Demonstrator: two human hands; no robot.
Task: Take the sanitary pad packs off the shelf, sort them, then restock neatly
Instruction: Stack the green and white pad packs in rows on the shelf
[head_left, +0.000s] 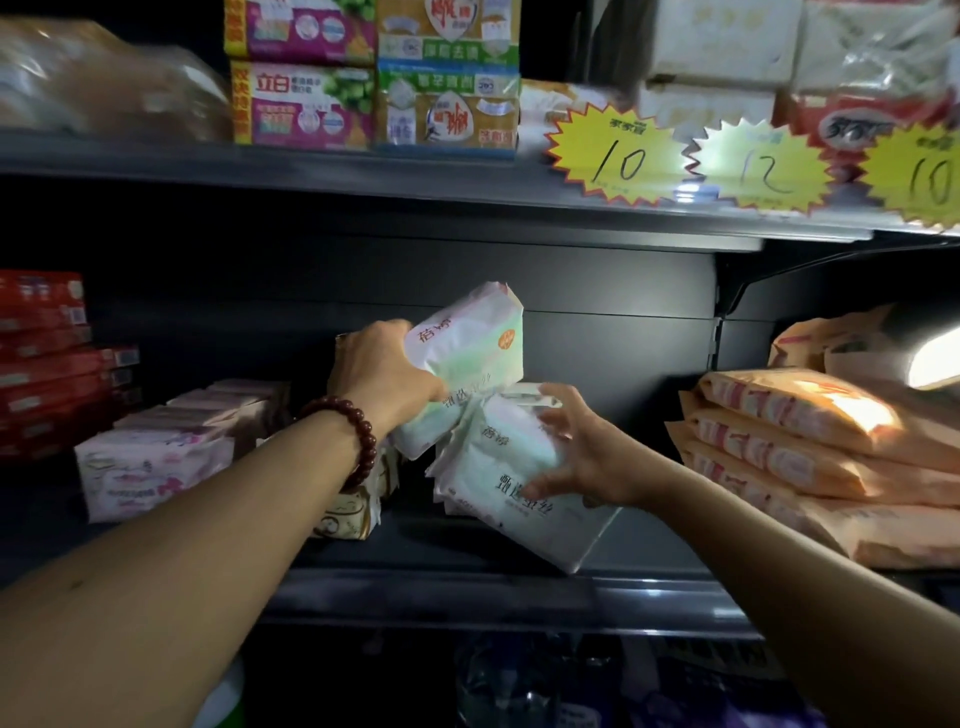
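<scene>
My left hand (382, 371), with a bead bracelet on its wrist, grips a white and pale green pad pack (467, 358) and holds it tilted above the dark middle shelf (467, 587). Just below and to the right, my right hand (576, 449) holds a second white and green pack (511, 483), fingers spread over its right side. That pack leans on more packs of the same kind, its lower corner near the shelf's front edge. The two held packs touch at their corners.
Pink pad packs (156, 462) lie in rows at the left, with red boxes (47, 358) beyond them. Orange and pink packs (789, 441) are stacked at the right. A small gold and white pack (348, 514) sits under my left wrist. Yellow price tags (618, 156) hang from the upper shelf.
</scene>
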